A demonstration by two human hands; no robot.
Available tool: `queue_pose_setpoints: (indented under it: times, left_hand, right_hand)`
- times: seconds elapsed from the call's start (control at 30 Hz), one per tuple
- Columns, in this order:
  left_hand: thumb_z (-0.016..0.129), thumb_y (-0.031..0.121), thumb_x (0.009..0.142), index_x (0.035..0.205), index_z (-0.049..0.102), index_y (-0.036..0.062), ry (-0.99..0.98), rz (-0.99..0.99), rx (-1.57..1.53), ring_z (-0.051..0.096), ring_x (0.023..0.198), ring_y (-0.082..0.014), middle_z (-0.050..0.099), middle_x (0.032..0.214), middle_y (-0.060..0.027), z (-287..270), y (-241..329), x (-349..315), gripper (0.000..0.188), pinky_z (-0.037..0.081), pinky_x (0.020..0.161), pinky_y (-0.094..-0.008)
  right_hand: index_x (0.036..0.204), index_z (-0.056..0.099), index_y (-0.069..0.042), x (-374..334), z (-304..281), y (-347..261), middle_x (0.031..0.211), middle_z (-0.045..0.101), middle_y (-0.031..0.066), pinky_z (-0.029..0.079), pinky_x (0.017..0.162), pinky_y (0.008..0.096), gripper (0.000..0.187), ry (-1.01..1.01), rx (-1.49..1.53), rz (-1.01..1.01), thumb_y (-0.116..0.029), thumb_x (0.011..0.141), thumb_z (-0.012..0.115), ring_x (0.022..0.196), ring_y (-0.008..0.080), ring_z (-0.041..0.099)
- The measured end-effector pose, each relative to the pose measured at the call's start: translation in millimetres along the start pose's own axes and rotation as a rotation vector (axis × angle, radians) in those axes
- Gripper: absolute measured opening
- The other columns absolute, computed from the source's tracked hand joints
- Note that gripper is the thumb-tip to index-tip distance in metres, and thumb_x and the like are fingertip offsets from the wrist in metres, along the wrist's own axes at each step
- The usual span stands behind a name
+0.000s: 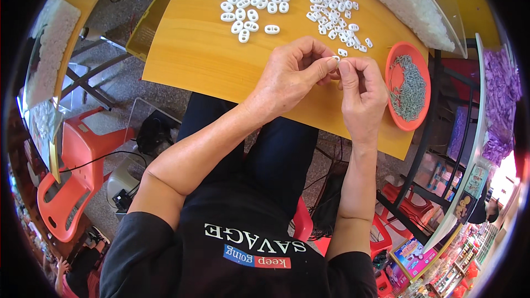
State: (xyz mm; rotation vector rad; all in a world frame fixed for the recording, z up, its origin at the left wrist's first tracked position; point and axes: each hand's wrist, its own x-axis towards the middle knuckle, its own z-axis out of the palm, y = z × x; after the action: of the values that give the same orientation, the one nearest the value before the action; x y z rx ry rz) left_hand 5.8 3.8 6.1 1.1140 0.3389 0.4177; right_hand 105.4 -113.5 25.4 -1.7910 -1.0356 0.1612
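Observation:
My left hand [298, 72] pinches a small white plastic piece [335, 58] between thumb and fingertips, above the table's near right part. Tip to tip with it, my right hand [362, 92] is closed in a pinch; what its fingers hold is too small and covered to make out. Just beyond the fingertips lies a loose small white piece [343, 53]. More small white two-holed pieces [333, 14] are heaped behind it. Farther left spread many larger white oval pieces [271, 29] with two holes each. Right of my right hand, an orange-red oval bowl [393, 105] holds grey metal screws [408, 91].
The yellow wooden table [199, 44] ends close to my lap. A clear-sided container of white pieces [406, 3] stands at its far right corner. A black metal rack [430, 187] rises on the right. An orange plastic chair [83, 160] is at the left.

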Motion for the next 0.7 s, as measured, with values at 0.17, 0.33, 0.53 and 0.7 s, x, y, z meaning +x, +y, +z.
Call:
queue_pose_setpoints:
  times: [0.17, 0.33, 0.53, 0.7]
  left_hand:
    - [0.063, 0.016, 0.093, 0.097, 0.059, -0.0013, 0.0, -0.03, -0.062, 0.057, 0.074, -0.0085, 0.063, 0.083, -0.0034, -2, -2, 5, 0.018, 0.048, 0.069, -0.0225]
    - [0.063, 0.015, 0.093, 0.097, 0.059, -0.0016, -0.015, -0.034, -0.066, 0.057, 0.074, -0.0093, 0.063, 0.083, -0.004, -1, 0, 9, 0.018, 0.048, 0.069, -0.0231]
    - [0.064, 0.014, 0.092, 0.096, 0.06, -0.0016, -0.05, -0.067, -0.056, 0.058, 0.073, -0.0091, 0.063, 0.082, -0.0042, -2, 0, 7, 0.017, 0.049, 0.068, -0.0232]
    - [0.064, 0.013, 0.091, 0.096, 0.06, -0.0013, -0.077, -0.086, -0.071, 0.057, 0.072, -0.0092, 0.062, 0.08, -0.004, -2, 2, 5, 0.016, 0.048, 0.068, -0.0229]
  right_hand:
    - [0.095, 0.062, 0.001, 5, -9, -8, 0.082, 0.064, 0.008, 0.051, 0.061, 0.0264, 0.012, -0.019, -0.017, 0.06, -0.009, 0.089, 0.066, 0.07, 0.0133, 0.063]
    - [0.096, 0.063, 0.0, 14, -21, -8, 0.085, 0.063, 0.0105, 0.051, 0.061, 0.0302, 0.013, -0.036, -0.279, -0.211, -0.005, 0.085, 0.068, 0.072, 0.0202, 0.064]
    - [0.091, 0.06, -0.001, 17, -19, -1, 0.082, 0.06, 0.0115, 0.05, 0.058, 0.034, 0.01, -0.035, -0.349, -0.409, -0.002, 0.084, 0.067, 0.069, 0.0265, 0.062]
    - [0.088, 0.056, -0.001, 10, -9, 4, 0.08, 0.059, 0.0118, 0.048, 0.055, 0.0347, 0.008, 0.015, -0.327, -0.391, -0.001, 0.086, 0.064, 0.067, 0.0267, 0.06]
